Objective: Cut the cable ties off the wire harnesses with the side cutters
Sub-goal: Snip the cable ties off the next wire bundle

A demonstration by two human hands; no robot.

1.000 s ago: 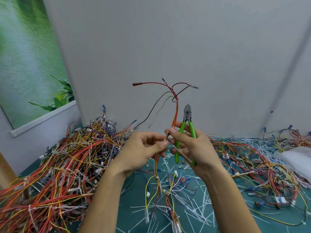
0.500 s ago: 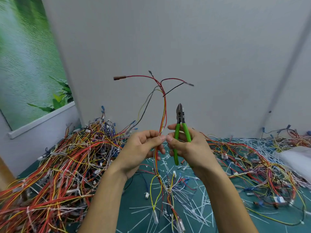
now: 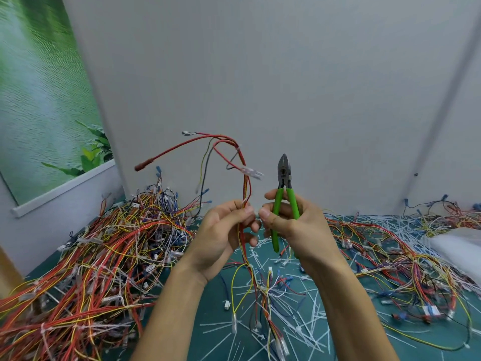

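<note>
The R hand [image 3: 294,225] is hiding most of the far green handle of the side cutters [image 3: 283,188]. Only the near handle is showing down to its tip, below the fingers. The wire harness [image 3: 246,186] is passing behind the thumb of the L hand [image 3: 221,233], so the stretch inside that grip is hidden. The upper branches are blurring: a clear connector beside the cutter head is smeared, & a pale spot near the top of the bundle is too soft to tell whether it's a cable tie. Both forearms are running out of frame at the bottom. The frame edges are cutting off the harness heap [image 3: 104,256] at left, more harnesses [image 3: 395,259] at right & a white soft-looking thing [image 3: 460,246] at far right.

The cutters are standing approx upright in the air above the green mat [image 3: 216,324], nose pointing up, handles down, long axis near vertical w/ a slight lean. The blades are looking closed. The R hand is gripping them, fingers curling round the handles.

The held harness is also running approx vertical, just left of the cutters & not touching them. Its lower end is trailing onto the mat among cut ties [image 3: 299,332], while its upper wires are arching over to the left, red-sleeved end pointing down-left. The L hand is pinching it btw thumb & forefinger. The two thumbs are sitting near each other w/ a small gap.
</note>
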